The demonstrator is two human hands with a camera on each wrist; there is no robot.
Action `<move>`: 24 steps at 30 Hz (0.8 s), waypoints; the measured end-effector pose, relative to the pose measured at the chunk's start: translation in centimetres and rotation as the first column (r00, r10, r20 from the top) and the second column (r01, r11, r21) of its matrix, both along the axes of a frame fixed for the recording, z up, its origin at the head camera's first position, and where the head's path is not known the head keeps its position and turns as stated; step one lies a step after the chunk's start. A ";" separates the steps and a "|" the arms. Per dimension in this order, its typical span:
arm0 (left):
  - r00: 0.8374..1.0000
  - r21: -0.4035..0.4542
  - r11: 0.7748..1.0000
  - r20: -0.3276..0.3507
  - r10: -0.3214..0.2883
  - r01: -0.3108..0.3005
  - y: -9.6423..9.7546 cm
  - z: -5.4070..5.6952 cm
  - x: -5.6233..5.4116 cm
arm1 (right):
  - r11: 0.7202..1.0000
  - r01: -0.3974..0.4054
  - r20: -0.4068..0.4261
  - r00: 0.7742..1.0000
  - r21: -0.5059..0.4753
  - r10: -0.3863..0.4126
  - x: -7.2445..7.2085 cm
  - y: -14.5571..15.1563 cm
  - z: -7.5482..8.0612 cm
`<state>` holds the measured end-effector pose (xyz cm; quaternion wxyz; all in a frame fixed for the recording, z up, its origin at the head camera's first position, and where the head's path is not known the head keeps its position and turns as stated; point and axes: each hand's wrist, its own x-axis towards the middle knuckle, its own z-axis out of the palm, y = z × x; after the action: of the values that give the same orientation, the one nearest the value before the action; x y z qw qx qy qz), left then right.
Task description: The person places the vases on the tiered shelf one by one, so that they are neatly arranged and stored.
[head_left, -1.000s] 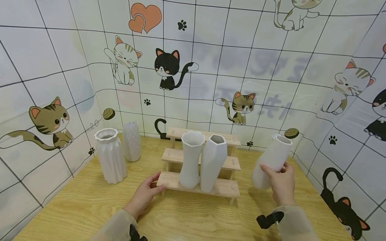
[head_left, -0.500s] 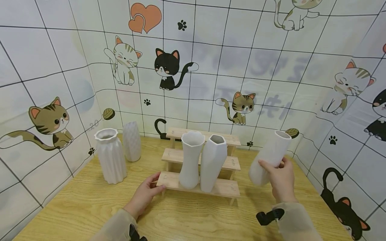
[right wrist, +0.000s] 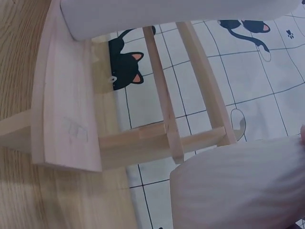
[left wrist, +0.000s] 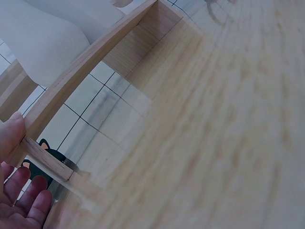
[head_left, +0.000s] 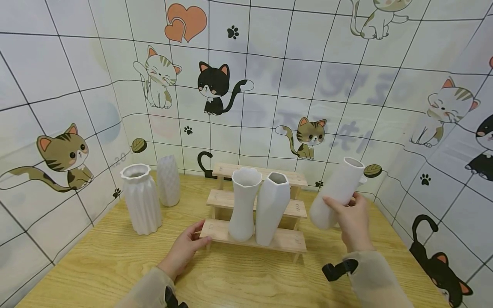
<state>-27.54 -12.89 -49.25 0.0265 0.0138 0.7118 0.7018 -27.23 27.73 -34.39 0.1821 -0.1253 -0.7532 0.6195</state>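
At the right in the head view, my right hand (head_left: 352,220) grips a white vase (head_left: 339,190) round its body. The vase leans, its round mouth up to the right and its base toward the shelf; in the right wrist view the vase (right wrist: 238,183) shows fine ridges. My left hand (head_left: 186,248) holds the left end of the three-step wooden shelf (head_left: 290,241), thumb on the lowest step, fingers below its edge. On that step stand a white vase with a wavy rim (head_left: 244,205) and, close beside it, a faceted white vase (head_left: 271,209).
Left of the shelf stand a pleated white vase (head_left: 142,203) and, farther back, a slimmer textured vase (head_left: 168,182). Behind the held vase another white vessel (head_left: 363,180) peeks out, mostly hidden. A cat-print wall covering (head_left: 262,77) encloses the wooden table (head_left: 239,282).
My right hand has raised the vase and brought it left toward the shelf, uncovering a bit of the white vessel behind. The left hand and the shelf have stayed put.
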 end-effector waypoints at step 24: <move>1.000 -0.010 1.000 -0.014 -0.003 0.003 -0.1 0.0 0.1 | 0.997 -0.067 -0.012 0.998 0.048 0.068 -1.4 -2.7 2.9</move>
<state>-27.47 -12.99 -49.23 0.0224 0.0199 0.7153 0.6981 -28.60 25.02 -31.52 0.1690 -0.0911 -0.7704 0.6079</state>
